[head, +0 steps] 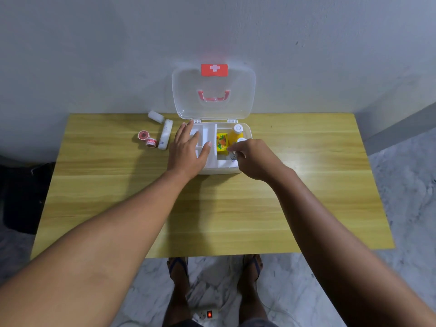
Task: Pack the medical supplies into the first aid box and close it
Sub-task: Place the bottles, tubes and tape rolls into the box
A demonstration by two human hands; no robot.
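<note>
The white first aid box [218, 170] stands open at the table's far middle, its clear lid [213, 90] upright against the wall. Inside sit a yellow carton [221, 142] and an orange bottle with a white cap [237, 131]. My left hand [188, 149] lies flat with spread fingers over the box's left compartments. My right hand [251, 158] reaches into the right front compartment, fingertips pinched on a small dark thing I cannot make out. Left of the box lie a white tube [165, 134], two red tape rolls [146, 138] and a small white bottle [155, 116].
The yellow wooden table [212, 208] stands against a grey wall. A dark bag [23, 197] sits on the floor at the left. My feet and a power strip [205, 315] with a lit red switch are under the near edge.
</note>
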